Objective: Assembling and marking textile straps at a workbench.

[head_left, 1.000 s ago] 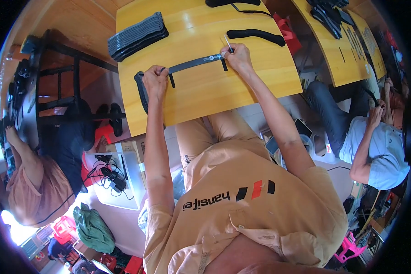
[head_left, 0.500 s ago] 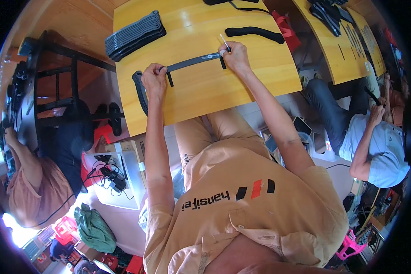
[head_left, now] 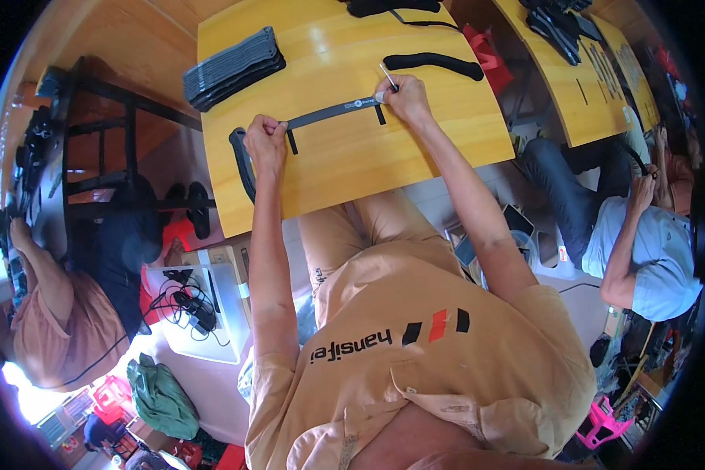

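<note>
A dark grey strap (head_left: 321, 114) with a pale printed mark near its right end lies across the yellow table between my hands. My left hand (head_left: 265, 143) pinches the strap's left end. At the other end, my right hand (head_left: 406, 100) has its fingers closed on the strap. A thin pen-like tool (head_left: 388, 77), pale with a dark lower part, sticks up from those same fingers; its exact kind is unclear. Below the strap, a short black strip (head_left: 292, 142) shows by my left hand, and another black strip (head_left: 380, 115) by my right.
Stacked dark grey straps (head_left: 233, 69) lie at the table's far left. A folded dark strap (head_left: 243, 165) is beside my left wrist. Near the far right edge is a curved black padded piece (head_left: 433, 64). Co-workers sit on both sides, one in a light blue shirt (head_left: 647, 258).
Both hands keep their grip on the strap and have barely moved. The pen-like tool leans slightly differently in my right fingers. The whole view has shifted a little.
</note>
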`<state>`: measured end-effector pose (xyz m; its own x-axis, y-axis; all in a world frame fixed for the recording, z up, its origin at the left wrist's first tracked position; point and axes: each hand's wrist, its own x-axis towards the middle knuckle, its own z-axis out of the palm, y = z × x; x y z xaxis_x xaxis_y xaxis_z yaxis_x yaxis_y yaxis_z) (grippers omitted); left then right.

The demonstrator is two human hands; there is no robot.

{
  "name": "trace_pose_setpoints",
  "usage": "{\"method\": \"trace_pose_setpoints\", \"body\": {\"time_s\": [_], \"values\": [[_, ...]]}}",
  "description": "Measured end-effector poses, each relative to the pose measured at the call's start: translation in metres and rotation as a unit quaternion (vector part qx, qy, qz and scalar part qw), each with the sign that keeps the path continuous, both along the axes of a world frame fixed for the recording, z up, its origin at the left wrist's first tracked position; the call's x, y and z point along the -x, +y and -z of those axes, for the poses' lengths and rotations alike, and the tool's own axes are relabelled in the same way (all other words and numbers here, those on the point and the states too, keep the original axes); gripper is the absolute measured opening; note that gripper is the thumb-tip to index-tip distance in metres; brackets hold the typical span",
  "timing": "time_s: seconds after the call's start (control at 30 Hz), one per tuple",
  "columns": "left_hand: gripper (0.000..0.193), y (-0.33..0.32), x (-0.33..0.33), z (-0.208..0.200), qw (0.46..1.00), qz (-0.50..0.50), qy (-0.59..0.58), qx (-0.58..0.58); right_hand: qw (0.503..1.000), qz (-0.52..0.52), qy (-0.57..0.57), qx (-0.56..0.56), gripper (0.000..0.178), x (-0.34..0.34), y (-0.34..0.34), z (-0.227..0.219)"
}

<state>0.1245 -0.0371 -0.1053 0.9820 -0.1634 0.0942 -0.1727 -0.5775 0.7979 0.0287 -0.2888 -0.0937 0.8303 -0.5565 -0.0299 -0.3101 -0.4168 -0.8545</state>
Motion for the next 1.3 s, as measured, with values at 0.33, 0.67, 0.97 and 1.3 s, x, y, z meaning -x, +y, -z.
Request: {"method": "trace_pose_setpoints", "body": {"time_s": [0.33,0.67,0.97,1.3], "values": [[0.011,-0.004,0.021,-0.038,0.994,-0.019,-0.064,-0.089,0.981,0.053,-0.07,0.174,0.011,0.023,-0.003,0.004],[0.061,-0.009,0.061,-0.013,0.914,0.18,-0.135,-0.339,0.936,-0.151,-0.023,0.318,0.035,0.038,0.075,-0.008],[0.066,-0.004,0.061,-0.014,0.919,0.202,-0.126,-0.315,0.937,-0.105,0.024,0.333,0.035,0.053,0.055,-0.009],[0.051,-0.015,0.101,-0.104,0.952,0.295,-0.054,0.055,0.936,0.029,-0.005,0.351,0.027,0.077,0.032,-0.009]]}}
